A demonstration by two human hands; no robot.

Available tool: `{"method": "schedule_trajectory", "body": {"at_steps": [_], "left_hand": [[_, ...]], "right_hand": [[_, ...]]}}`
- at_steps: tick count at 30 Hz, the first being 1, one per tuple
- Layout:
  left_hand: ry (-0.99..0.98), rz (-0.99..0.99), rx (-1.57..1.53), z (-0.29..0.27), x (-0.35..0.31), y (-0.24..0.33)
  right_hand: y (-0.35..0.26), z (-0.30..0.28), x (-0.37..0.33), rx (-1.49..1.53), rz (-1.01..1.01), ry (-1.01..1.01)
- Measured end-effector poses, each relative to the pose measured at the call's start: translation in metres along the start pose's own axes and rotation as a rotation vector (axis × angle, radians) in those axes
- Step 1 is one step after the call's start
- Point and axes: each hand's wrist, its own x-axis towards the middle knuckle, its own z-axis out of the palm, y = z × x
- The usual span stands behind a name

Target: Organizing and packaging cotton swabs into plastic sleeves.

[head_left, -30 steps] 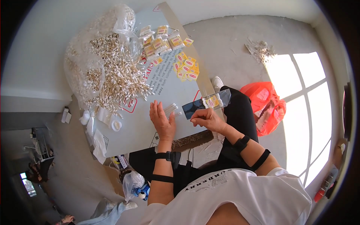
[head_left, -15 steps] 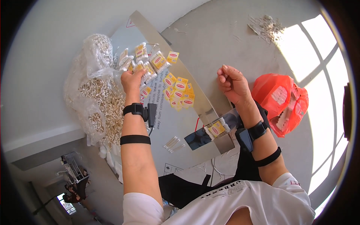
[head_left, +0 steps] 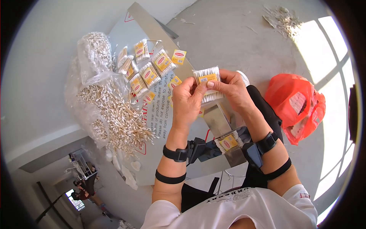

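Observation:
Between my left hand and my right hand is a clear packet of cotton swabs with a yellow label, held above the table. My thumbs press on its front and my fingers curl round its sides, partly hidden behind it. Several more swab packets lie on the table to the left of my left hand. Yellow label cards lie beside them, some covered by my left hand. Below my hands, another swab bundle with a yellow label rests on a dark strip near the table's front edge.
A big heap of loose cotton swabs spills from a clear plastic bag at the left. A red plastic bag with pale pieces stands at the right. Debris lies on the far floor. Another person is in the lower-left background.
My left hand has come back from the packets at the left, bringing one to the middle. My right hand has moved in and now grips it too. The view has shifted slightly.

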Motion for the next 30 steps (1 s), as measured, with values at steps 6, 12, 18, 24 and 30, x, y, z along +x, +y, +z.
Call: {"method": "schedule_trajectory", "body": {"at_steps": [6,12,18,24,30], "left_hand": [[0.431,0.01,0.88,-0.068,0.066,0.005],[0.316,-0.263,1.133,-0.066,0.091,0.006],[0.287,-0.147,0.788,-0.076,0.1,-0.016],[0.448,-0.129,0.551,-0.072,0.088,-0.024],[0.505,0.032,-0.061,-0.036,0.041,0.003]], "right_hand": [[0.001,-0.006,0.008,0.197,0.084,0.114],[-0.003,-0.016,0.01,0.176,0.108,0.175],[-0.003,-0.018,0.012,0.309,0.099,0.178],[0.009,-0.021,0.014,0.376,0.056,0.042],[0.023,-0.025,0.033,0.396,0.039,0.096]]}}
